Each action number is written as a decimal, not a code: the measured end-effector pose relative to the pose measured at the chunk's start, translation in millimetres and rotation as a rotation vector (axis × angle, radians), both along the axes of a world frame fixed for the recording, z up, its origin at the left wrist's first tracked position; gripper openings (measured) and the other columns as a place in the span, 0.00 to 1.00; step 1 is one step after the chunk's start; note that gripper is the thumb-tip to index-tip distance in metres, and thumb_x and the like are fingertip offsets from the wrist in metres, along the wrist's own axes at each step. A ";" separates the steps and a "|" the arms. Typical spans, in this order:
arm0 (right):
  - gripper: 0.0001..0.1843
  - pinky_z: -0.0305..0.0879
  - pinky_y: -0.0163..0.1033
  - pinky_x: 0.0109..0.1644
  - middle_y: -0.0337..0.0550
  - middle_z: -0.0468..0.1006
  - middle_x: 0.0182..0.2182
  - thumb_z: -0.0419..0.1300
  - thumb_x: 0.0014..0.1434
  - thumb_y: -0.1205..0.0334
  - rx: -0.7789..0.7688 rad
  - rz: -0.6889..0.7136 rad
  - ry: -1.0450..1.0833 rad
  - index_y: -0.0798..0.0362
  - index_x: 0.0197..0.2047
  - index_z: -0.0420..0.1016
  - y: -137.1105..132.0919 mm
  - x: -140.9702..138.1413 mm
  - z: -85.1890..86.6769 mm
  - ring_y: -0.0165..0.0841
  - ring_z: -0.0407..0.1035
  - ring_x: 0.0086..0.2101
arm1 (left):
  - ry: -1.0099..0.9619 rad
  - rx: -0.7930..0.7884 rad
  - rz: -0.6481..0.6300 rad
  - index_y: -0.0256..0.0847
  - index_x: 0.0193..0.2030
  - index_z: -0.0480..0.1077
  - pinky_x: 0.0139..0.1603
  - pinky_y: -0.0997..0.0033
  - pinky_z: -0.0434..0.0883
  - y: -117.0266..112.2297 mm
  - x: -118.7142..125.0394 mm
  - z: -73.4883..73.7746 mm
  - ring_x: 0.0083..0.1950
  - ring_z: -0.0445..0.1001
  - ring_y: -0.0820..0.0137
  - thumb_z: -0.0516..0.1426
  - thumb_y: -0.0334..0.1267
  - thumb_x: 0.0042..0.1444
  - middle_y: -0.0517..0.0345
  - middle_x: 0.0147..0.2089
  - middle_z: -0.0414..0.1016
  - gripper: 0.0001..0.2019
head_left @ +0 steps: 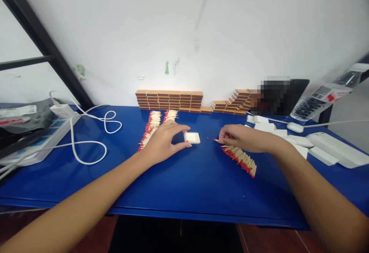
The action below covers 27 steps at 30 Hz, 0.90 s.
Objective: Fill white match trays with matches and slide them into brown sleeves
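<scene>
A small white matchbox tray [193, 138] lies on the blue table, its hollow facing up. Thumb and fingers of my left hand [167, 139] grip its left end. Inside the tray a spot of red shows near my thumb. My right hand [236, 137] is closed in a pinch, with a red-tipped match [215, 140] poking out to the left. Just below that hand lies a slanting row of red-headed matches [239, 159]. Behind and partly under my left hand, two more rows of matches [154, 120] run away toward the wall.
Stacked matchboxes [170, 100] line the wall, with a stepped stack [239, 101] further right. White trays [296, 141] lie scattered at right, near a plastic bottle [319, 95] and a dark phone-like object [298, 93]. White cables [86, 162] and a power strip [43, 141] occupy the left.
</scene>
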State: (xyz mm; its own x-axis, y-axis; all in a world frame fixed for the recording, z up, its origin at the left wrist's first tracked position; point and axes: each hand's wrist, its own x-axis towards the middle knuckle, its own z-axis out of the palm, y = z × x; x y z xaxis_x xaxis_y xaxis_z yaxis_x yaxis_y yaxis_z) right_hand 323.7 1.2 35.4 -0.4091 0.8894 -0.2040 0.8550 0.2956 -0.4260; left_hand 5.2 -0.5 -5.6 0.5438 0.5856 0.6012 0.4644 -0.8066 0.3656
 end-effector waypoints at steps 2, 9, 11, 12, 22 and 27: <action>0.21 0.65 0.43 0.37 0.47 0.80 0.36 0.56 0.68 0.40 0.074 0.021 0.069 0.50 0.40 0.77 -3.8 -8.9 2.8 0.39 0.72 0.34 | 0.005 0.000 -0.001 0.44 0.58 0.75 0.58 0.54 0.76 -0.9 0.9 0.1 0.54 0.78 0.59 0.72 0.42 0.59 0.54 0.53 0.82 0.22; 0.12 0.65 0.41 0.40 0.45 0.76 0.39 0.55 0.72 0.53 0.280 0.143 0.282 0.50 0.42 0.75 -20.5 -55.4 -7.5 0.36 0.70 0.36 | 0.001 -0.014 -0.047 0.43 0.59 0.74 0.58 0.53 0.75 -3.3 6.3 -2.3 0.53 0.78 0.58 0.72 0.42 0.59 0.53 0.52 0.82 0.24; 0.10 0.65 0.40 0.41 0.46 0.76 0.40 0.55 0.71 0.56 0.309 0.171 0.289 0.51 0.41 0.75 -22.2 -64.2 -15.5 0.36 0.71 0.37 | 0.010 -0.021 -0.054 0.42 0.59 0.74 0.58 0.52 0.75 -3.4 7.9 -3.2 0.53 0.77 0.58 0.72 0.43 0.59 0.52 0.50 0.82 0.24; 0.10 0.65 0.40 0.41 0.46 0.76 0.40 0.55 0.71 0.57 0.322 0.180 0.290 0.51 0.41 0.75 -22.1 -66.9 -18.3 0.36 0.71 0.37 | 0.018 -0.024 -0.056 0.42 0.59 0.74 0.58 0.52 0.75 -3.3 8.4 -3.6 0.53 0.77 0.58 0.72 0.42 0.59 0.53 0.50 0.82 0.24; 0.16 0.63 0.40 0.34 0.44 0.80 0.31 0.64 0.63 0.46 0.132 -0.011 0.037 0.49 0.41 0.82 -4.9 -1.2 16.8 0.37 0.71 0.31 | 0.072 -0.073 -0.010 0.44 0.60 0.74 0.57 0.54 0.75 -1.9 0.4 -1.6 0.53 0.78 0.59 0.72 0.42 0.60 0.56 0.51 0.82 0.23; 0.23 0.64 0.40 0.35 0.45 0.82 0.34 0.69 0.55 0.37 -0.062 -0.013 -0.063 0.47 0.42 0.84 1.5 26.1 19.6 0.39 0.73 0.34 | 0.099 -0.097 0.000 0.45 0.58 0.75 0.57 0.55 0.75 -2.1 -1.0 0.0 0.54 0.78 0.59 0.71 0.43 0.60 0.56 0.51 0.82 0.21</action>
